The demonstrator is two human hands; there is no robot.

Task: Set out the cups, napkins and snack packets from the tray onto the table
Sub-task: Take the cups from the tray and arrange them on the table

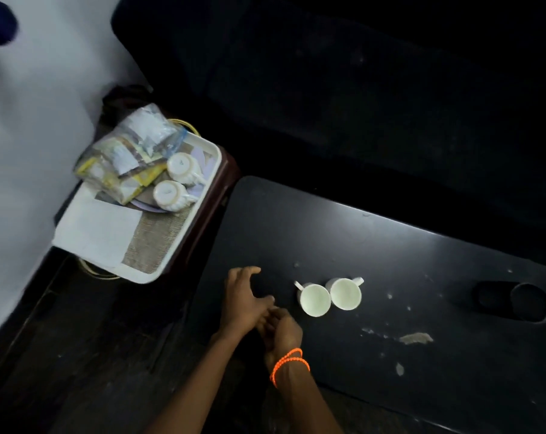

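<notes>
Risk from here: tray (184,242) overhangs its stool beside the worktop (390,245). Left hand (243,300) and right hand (281,330) both empty, grip apart. Two cups (329,297) placed; I'd snag the overturned cups (174,183) reaching for packets (121,158).

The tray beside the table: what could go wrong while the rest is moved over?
The tray sits on a small stand and seems to overhang its near end; pressing there might tip it. The two cups on the tray lie on their sides and could roll. The snack packets hang over the tray's rim and may slide off.
</notes>
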